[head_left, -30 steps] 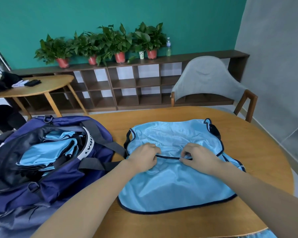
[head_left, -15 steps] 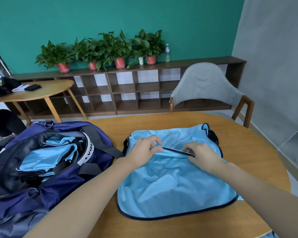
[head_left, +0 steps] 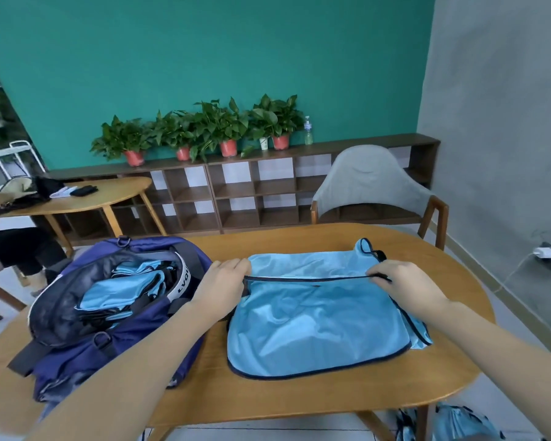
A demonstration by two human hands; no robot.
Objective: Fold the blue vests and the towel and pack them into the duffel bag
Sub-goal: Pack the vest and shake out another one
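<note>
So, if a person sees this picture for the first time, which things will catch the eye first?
First the light blue vest spread on the wooden table, its dark-trimmed edge pinched by the left hand and the right hand. To its left lies the open purple duffel bag with folded blue vests inside. Behind, potted plants line a teal wall.

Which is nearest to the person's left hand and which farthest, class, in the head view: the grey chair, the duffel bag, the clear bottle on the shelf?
From the left hand:
1. Duffel bag: right beside the hand, on its left, on the table.
2. Grey chair: beyond the table, to the right.
3. Clear bottle: on the shelf top against the teal wall, farthest back.
</note>
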